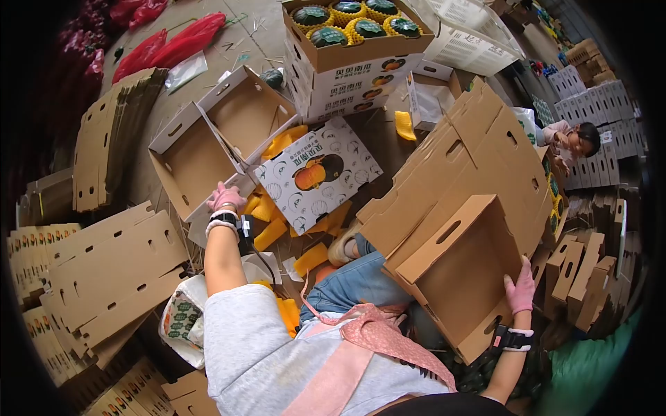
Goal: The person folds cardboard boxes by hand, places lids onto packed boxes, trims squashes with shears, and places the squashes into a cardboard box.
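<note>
My left hand (227,197), in a pink glove, has its fingers over the near wall of an open cardboard box (191,163) on the floor. In a pink glove too, my right hand (520,288) grips the right wall of another open cardboard box (458,274), its thumb at the edge. This box is tilted and its brown inside faces me. Behind it lie flat cardboard blanks (458,166). Between my hands, a white printed box lid (318,173) with a pumpkin picture rests over yellow foam nets (270,232).
A stack of white boxes (354,83) stands ahead, its top one holding green pumpkins (329,35) in yellow nets. Folded cardboard (114,270) is piled at left. Red plastic bags (170,48) lie at the far left. Another person (572,142) is at the right.
</note>
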### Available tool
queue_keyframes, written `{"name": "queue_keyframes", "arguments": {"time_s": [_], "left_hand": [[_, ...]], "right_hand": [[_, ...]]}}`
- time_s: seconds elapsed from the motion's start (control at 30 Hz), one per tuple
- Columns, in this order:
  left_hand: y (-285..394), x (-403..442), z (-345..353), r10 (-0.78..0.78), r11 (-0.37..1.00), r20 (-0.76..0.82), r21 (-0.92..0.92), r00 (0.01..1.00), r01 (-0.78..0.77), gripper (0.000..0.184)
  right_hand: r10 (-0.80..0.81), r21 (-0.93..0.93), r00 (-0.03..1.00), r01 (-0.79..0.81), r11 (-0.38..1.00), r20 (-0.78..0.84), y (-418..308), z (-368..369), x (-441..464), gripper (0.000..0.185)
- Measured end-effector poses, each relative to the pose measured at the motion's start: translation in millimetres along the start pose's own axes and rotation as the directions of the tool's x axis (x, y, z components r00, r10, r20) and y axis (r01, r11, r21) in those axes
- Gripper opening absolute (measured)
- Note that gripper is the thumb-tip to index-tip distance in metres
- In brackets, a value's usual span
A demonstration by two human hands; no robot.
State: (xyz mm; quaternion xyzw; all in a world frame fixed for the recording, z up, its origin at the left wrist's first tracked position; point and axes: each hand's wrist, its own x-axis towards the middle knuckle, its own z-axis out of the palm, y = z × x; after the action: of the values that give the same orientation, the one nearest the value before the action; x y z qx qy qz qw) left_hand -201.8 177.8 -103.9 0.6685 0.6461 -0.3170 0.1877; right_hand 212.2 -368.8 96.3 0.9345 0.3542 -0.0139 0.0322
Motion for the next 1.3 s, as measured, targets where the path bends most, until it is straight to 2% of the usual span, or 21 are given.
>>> {"name": "queue_keyframes", "arguments": {"time_s": [0.07,0.3,0.37,0.43,0.47,0.5,0.57,0.63,0.67,0.7,0.73,0.8,0.97,1.03,1.07,1.1,1.13,1.17,1.2,1.27,1.3], "left_hand": [[-1.8,-2.7,4.3,-0.013,0.999,-0.005,0.042,1.0,0.014,0.064],[5.6,13.0,-13.9,0.035,0.988,-0.016,0.149,0.999,-0.033,0.063],[-5.4,13.8,-31.4,0.059,0.991,-0.1,0.128,0.993,-0.045,0.055],[-32.6,16.4,-62.1,0.1,0.995,-0.367,0.032,0.925,-0.094,0.042],[-57.8,26.0,-76.0,0.107,0.934,-0.527,-0.236,0.843,-0.267,0.036],[-83.6,35.4,-90.9,0.055,0.773,-0.672,-0.44,0.739,-0.457,0.03],[-113.5,37.4,-128.0,-0.345,0.461,-0.877,-0.468,0.333,-0.754,0.029],[-130.0,-6.6,-161.0,-0.616,0.303,-0.735,-0.554,0.285,-0.775,0.031],[-142.5,-16.9,-164.3,-0.642,0.357,-0.729,-0.557,0.236,-0.75,0.033],[-147.0,-26.4,-160.3,-0.667,0.254,-0.704,-0.522,0.243,-0.814,0.032],[-152.4,-36.0,-158.5,-0.669,0.003,-0.646,-0.497,0.368,-0.868,0.031],[-152.2,-57.0,-155.5,-0.538,-0.415,-0.619,-0.396,0.572,-0.819,0.032],[-121.8,-63.8,-144.9,-0.245,-0.699,-0.702,-0.35,0.669,-0.624,0.042],[-99.5,-69.1,-147.6,-0.06,-0.817,-0.689,-0.382,0.723,-0.432,0.045],[-93.6,-53.2,-142.9,0.013,-0.788,-0.714,-0.438,0.7,-0.432,0.05],[-85.2,-52.0,-141.9,0.083,-0.787,-0.715,-0.474,0.695,-0.394,0.05],[-69.2,-53.6,-139.3,0.164,-0.8,-0.71,-0.502,0.685,-0.329,0.051],[-52.5,-56.4,-134.4,0.245,-0.808,-0.702,-0.529,0.669,-0.259,0.051],[-32.6,-58.7,-127.0,0.33,-0.814,-0.688,-0.554,0.646,-0.175,0.051],[13.2,-68.3,-108.9,0.493,-0.807,-0.662,-0.591,0.564,0.011,0.051],[39.6,-75.3,-98.7,0.572,-0.788,-0.647,-0.603,0.504,0.12,0.051]], "right_hand": [[0.117,0.048,0.992,-0.119,0.992,0.038,-6.8,5.9,3.7,0.057],[0.117,0.129,0.988,-0.104,0.986,-0.101,7.1,34.9,4.7,0.052],[0.15,0.093,0.985,-0.142,0.986,-0.09,1.3,30.5,2.9,0.054],[0.128,0.063,0.987,-0.122,0.99,-0.102,-0.8,28.6,0.6,0.055],[0.101,0.099,0.988,-0.089,0.991,-0.118,4.4,33.4,0.9,0.055],[0.101,0.106,0.986,-0.088,0.99,-0.131,8.4,38.1,1.2,0.055],[0.098,0.122,0.983,-0.079,0.989,-0.158,11.9,45.4,2.8,0.055],[0.091,0.149,0.985,-0.069,0.986,-0.148,10.1,43.6,4.9,0.052],[0.101,0.16,0.985,-0.079,0.984,-0.137,8.1,41.6,5.1,0.052],[0.117,0.172,0.985,-0.094,0.981,-0.126,7.5,41.0,5.1,0.051],[0.098,0.179,0.986,-0.073,0.981,-0.134,8.2,41.7,5.0,0.05],[0.047,0.15,0.983,-0.02,0.989,-0.179,11.3,45.0,5.9,0.049],[-0.029,-0.037,0.993,0.026,0.999,-0.11,58.6,57.6,6.4,0.05],[0.156,-0.212,0.966,-0.111,0.971,0.206,32.6,3.8,20.0,0.055],[0.193,-0.23,0.948,-0.135,0.964,0.251,11.8,-26.8,28.1,0.058],[0.178,-0.19,0.954,-0.133,0.973,0.243,-2.4,-51.7,37.6,0.061],[-0.047,-0.069,0.998,0.05,0.996,0.051,5.0,-55.6,48.3,0.062],[-0.124,0.07,0.992,0.126,0.99,-0.029,-17.6,-78.8,69.2,0.063],[-0.274,0.252,0.945,0.312,0.916,-0.177,-43.7,-98.1,86.6,0.064],[-0.293,0.65,0.942,0.326,0.687,-0.164,-96.3,-124.1,109.0,0.065],[-0.228,0.836,0.967,0.219,0.503,-0.116,-115.1,-124.0,116.7,0.066]]}}
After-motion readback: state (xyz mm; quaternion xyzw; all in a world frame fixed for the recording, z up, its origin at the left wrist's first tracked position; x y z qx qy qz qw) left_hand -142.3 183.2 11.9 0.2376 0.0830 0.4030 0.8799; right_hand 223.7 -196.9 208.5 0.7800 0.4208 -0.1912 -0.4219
